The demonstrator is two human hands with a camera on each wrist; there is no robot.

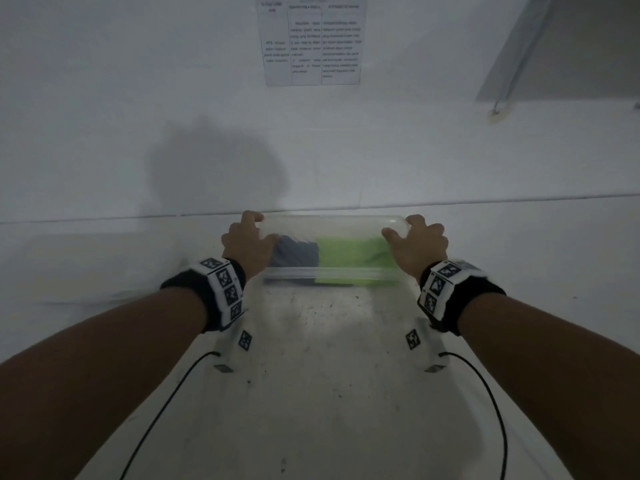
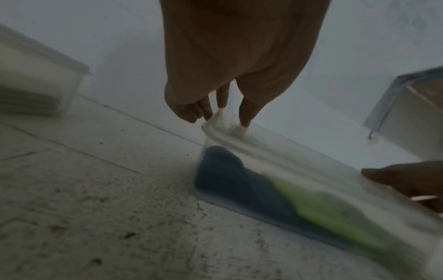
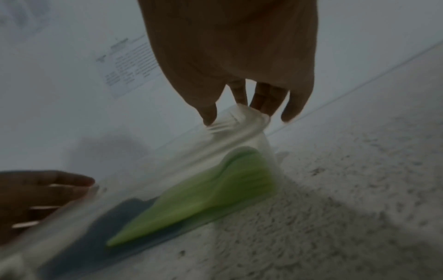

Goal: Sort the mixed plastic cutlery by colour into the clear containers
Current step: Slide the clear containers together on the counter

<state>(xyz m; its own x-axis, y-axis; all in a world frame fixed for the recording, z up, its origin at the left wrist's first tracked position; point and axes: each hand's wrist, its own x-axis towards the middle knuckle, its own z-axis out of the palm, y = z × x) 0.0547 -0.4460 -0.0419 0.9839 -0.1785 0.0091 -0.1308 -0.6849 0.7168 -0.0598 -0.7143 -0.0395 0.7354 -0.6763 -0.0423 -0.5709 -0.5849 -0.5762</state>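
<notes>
A long clear plastic container sits on the speckled grey counter, close to the white wall at the counter's far edge. Inside it lie dark blue plastic cutlery toward the left end and light green plastic cutlery toward the right end, the two colours meeting near the middle; motion blur hides which pieces are spoons or forks.

The left hand grips the container's left end, its fingers curled over the rim with the thumb on the near side. The right hand grips the right end the same way, its fingers bent onto the rim's corner and the thumb pressing the near edge. Both wrists wear black bands carrying white blocks with black-and-white markers, and thin black cables trail from them across the counter.

In the left wrist view a second clear plastic container stands on the counter well to the left; its contents are too blurred to tell. A printed paper sheet is fixed to the wall above.
</notes>
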